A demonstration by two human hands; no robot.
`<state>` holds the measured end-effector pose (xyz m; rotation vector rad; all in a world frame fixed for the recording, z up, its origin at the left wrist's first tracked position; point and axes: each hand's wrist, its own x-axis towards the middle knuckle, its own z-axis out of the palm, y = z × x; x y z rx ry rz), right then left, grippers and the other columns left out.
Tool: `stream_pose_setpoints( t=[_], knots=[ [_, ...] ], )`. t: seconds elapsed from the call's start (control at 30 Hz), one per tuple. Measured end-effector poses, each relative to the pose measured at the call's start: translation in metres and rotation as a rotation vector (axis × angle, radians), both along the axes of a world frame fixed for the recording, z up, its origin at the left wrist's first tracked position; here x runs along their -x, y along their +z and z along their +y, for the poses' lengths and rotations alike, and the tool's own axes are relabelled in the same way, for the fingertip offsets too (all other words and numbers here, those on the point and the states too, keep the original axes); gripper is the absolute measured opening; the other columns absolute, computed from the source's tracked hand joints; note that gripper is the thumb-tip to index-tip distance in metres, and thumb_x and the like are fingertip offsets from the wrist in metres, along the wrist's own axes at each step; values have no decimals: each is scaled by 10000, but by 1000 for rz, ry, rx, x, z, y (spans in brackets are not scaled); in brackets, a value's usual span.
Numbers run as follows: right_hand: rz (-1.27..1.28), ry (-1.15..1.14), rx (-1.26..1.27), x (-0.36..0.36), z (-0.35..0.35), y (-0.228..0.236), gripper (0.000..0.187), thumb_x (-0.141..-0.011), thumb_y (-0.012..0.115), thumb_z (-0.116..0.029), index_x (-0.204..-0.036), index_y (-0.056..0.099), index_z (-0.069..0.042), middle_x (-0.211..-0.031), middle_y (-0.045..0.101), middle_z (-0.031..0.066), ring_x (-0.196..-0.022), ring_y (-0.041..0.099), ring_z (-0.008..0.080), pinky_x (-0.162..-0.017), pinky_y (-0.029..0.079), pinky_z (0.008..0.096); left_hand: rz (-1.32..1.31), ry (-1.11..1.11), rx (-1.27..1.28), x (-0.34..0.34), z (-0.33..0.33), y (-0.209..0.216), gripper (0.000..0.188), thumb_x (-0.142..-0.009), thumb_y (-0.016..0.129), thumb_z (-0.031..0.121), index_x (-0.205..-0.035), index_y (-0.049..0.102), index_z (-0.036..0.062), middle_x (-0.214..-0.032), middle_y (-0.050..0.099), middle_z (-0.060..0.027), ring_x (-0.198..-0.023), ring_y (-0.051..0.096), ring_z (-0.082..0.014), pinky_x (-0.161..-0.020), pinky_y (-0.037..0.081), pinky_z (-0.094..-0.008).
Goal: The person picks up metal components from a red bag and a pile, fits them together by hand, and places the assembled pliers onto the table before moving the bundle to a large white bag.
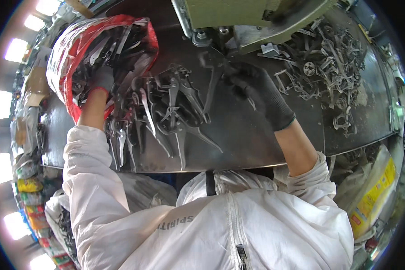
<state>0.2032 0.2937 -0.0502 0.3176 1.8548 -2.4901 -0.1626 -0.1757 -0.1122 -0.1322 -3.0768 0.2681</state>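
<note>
Head view: grey plier-shaped metal tools (173,92) are strewn beside a red-rimmed white plastic bag (60,67) filled with metal parts (130,38); inside, the grip of the grey-gloved left hand (103,79) cannot be told. A dark curved metal tool (209,92) is held in the closed black-gloved right hand (258,87).

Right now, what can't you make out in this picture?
In the head view:
What the left hand grips, if anything: it is sunk among the metal parts in the red-rimmed plastic bag.
Whether the right hand grips the dark metal piece: the dark glove blends with the shadow there.
The green machine's top: cut off by the upper edge.
The metal heap's lower pieces: covered by others.
</note>
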Motion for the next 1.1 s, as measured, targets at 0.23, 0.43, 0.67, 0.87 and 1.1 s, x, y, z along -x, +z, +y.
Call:
stream_pose_setpoints(
  t=[0.23, 0.43, 0.67, 0.87, 1.1],
  knots=[
    [-81, -22, 10, -8, 10, -15, 292, -996, 585, -61, -1265, 596, 51, -932, 666, 60, -653, 574, 95, -577, 486, 248, 54, -219, 145, -34, 69, 18, 314, -954, 495, 169, -1112, 745, 63, -1198, 694, -245, -1138, 675, -398, -953, 544, -522],
    [-124, 5, 20, -7, 12, -16, 187, -999, 584, -69, -1157, 619, 24, -833, 579, 12, -623, 566, 82, -537, 487, 241, -55, -150, 320, -14, 40, 5, 313, -974, 536, 265, -1142, 755, 117, -1200, 707, -215, -1146, 675, -404, -969, 549, -494],
    [-113, -54, -184, -13, 15, -1, 188, -1014, 572, -81, -1165, 634, 13, -850, 596, 10, -636, 586, 72, -541, 504, 235, -43, -229, 331, -29, 68, 26, 296, -949, 552, 263, -1087, 753, 95, -1157, 718, -219, -1108, 687, -410, -907, 565, -498],
    [-172, 80, -10, -2, 34, -35, 197, -1011, 580, -79, -1176, 639, 11, -884, 628, 14, -666, 595, 63, -558, 500, 225, 73, -366, 258, -100, 112, 101, 276, -932, 575, 245, -1077, 701, 47, -1095, 720, -231, -1001, 696, -438, -865, 559, -493],
    [-97, 17, -25, -10, 28, -40, 189, -1006, 593, -79, -1170, 632, 5, -879, 649, 28, -675, 610, 86, -565, 497, 248, -97, -784, -451, -209, 168, 155, 449, -1016, 592, 296, -1329, 581, -26, -1008, 706, -158, -820, 676, -284, -772, 535, -432]
  ],
)
